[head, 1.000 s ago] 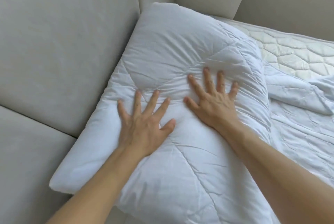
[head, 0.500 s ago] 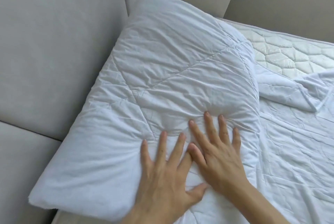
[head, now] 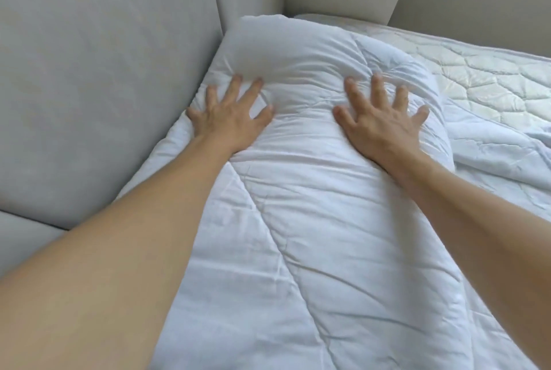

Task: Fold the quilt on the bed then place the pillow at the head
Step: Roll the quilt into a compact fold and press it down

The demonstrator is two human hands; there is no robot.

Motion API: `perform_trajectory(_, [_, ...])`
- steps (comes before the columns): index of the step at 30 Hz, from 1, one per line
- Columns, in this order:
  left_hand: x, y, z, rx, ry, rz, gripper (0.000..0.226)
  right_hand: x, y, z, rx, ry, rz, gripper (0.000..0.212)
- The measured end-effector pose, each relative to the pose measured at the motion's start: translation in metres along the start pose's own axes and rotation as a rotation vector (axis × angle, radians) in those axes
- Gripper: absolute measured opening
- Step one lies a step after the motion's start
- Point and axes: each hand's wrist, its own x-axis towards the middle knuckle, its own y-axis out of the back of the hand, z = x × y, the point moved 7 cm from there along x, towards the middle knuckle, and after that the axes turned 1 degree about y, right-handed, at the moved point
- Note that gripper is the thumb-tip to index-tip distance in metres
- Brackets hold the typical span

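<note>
Quilt sits folded into a thick white bundle along the left side of the bed, right against the padded headboard. Left hand and right hand are both spread flat, pressing its far end down. Looks like the final smoothing; next up is fetching the pillow, which I can't spot. No containers around, just bare mattress on the far right.

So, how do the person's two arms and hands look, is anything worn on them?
Both forearms are bare right up to the frame edge: no sleeve, watch or bracelet shows. The left hand and right hand wear no gloves, and no ring shows on the fingers. The fingernails look short and unpainted.
</note>
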Motion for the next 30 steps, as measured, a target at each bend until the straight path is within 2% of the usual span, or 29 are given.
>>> perform_trajectory(3, [0.000, 0.002, 0.000, 0.002, -0.001, 0.022, 0.070, 0.006, -0.001, 0.001, 0.002, 0.005, -0.013, 0.065])
perform_trajectory(6, [-0.037, 0.007, 0.001, 0.008, -0.021, 0.026, 0.072, -0.015, 0.009, -0.001, 0.040, -0.001, -0.017, 0.063])
perform_trajectory(9, [-0.115, 0.009, -0.012, 0.020, -0.059, 0.059, 0.070, -0.095, 0.016, -0.016, 0.110, 0.044, -0.014, 0.063])
perform_trajectory(14, [-0.243, -0.006, -0.060, 0.105, -0.033, 0.107, 0.072, -0.293, -0.022, -0.031, 0.083, 0.096, -0.104, 0.080])
perform_trajectory(19, [-0.246, -0.012, -0.071, 0.080, -0.067, 0.014, 0.074, -0.304, -0.041, -0.032, -0.008, 0.083, -0.194, 0.081])
perform_trajectory(22, [-0.273, 0.041, -0.053, -0.011, -0.099, 0.103, 0.076, -0.312, 0.011, -0.030, 0.071, 0.063, -0.153, 0.086])
perform_trajectory(26, [-0.341, 0.147, -0.015, -0.075, -0.209, 0.342, 0.073, -0.341, 0.134, -0.033, 0.115, 0.075, 0.056, 0.081])
perform_trajectory(30, [-0.412, 0.233, 0.015, -0.145, -0.254, 0.475, 0.073, -0.378, 0.249, -0.041, 0.137, 0.106, 0.259, 0.079])
